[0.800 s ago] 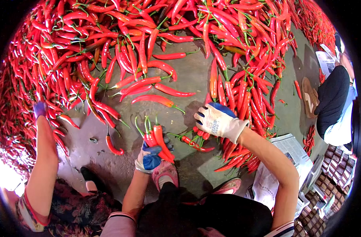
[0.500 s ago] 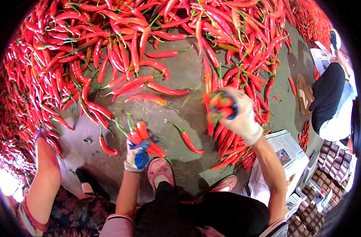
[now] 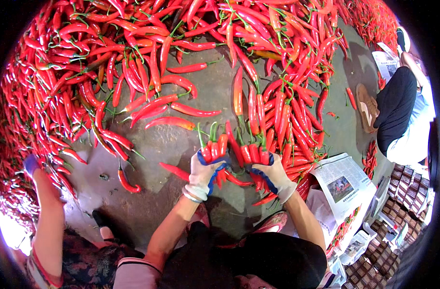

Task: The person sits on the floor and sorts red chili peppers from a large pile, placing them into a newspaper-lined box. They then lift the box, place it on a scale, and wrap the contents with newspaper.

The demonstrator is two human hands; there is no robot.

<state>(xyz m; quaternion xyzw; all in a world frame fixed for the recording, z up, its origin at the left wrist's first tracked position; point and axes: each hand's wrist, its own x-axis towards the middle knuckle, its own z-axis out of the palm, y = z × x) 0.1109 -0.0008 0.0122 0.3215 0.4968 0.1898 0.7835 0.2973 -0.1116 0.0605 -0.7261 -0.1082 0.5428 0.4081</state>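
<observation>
My left hand (image 3: 204,174), in a white glove with a blue palm, is closed around a bunch of red chili peppers (image 3: 213,150). Their green stems point up and away from me. Close beside it, my right hand (image 3: 275,176), gloved the same way, grips a second bunch of red chili peppers (image 3: 251,153), stems also upward. The two bunches almost meet in front of my knees. Under and between the hands, a few loose peppers lie on the grey floor (image 3: 150,178). Just beyond my right hand, more peppers are laid roughly side by side (image 3: 297,123).
A large chili heap (image 3: 56,72) spreads across the far and left sides. At right are newspaper sheets (image 3: 342,185) and brown patterned stacks (image 3: 364,269). Another person's arm (image 3: 49,216) reaches in at left; a second person's leg (image 3: 398,103) is bent at far right.
My right hand has come down and left with its peppers, and my left hand has moved right and slightly up, so the bunches are now side by side. The newspaper's near part has shifted.
</observation>
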